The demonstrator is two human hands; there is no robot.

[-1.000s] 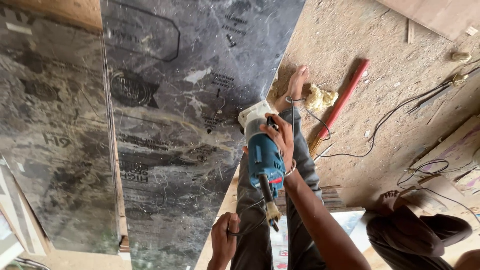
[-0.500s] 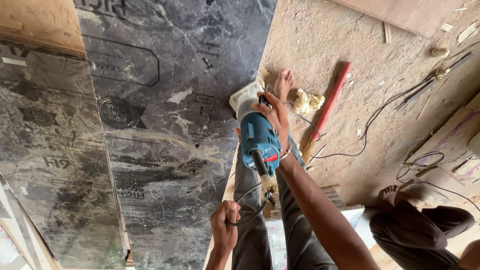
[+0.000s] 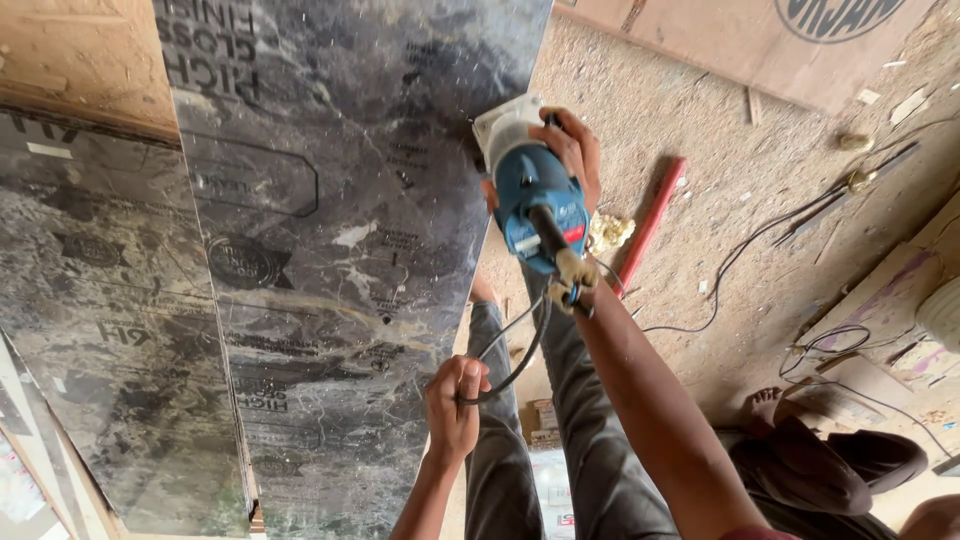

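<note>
Blue trimmer (image 3: pixel 535 195) in right hand (image 3: pixel 572 150); cord (image 3: pixel 515 362) in left hand (image 3: pixel 452 405)

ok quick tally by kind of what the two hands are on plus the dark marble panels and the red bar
blue trimmer, held by the right hand: 1
black cord, held by the left hand: 1
dark marble-look panels: 2
red bar: 1
Total: 5

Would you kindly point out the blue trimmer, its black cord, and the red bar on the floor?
blue trimmer (image 3: pixel 535 200), head view, on its blue motor housing.
black cord (image 3: pixel 525 350), head view, on the loop above the left hand.
red bar (image 3: pixel 652 222), head view, mid-length.
</note>
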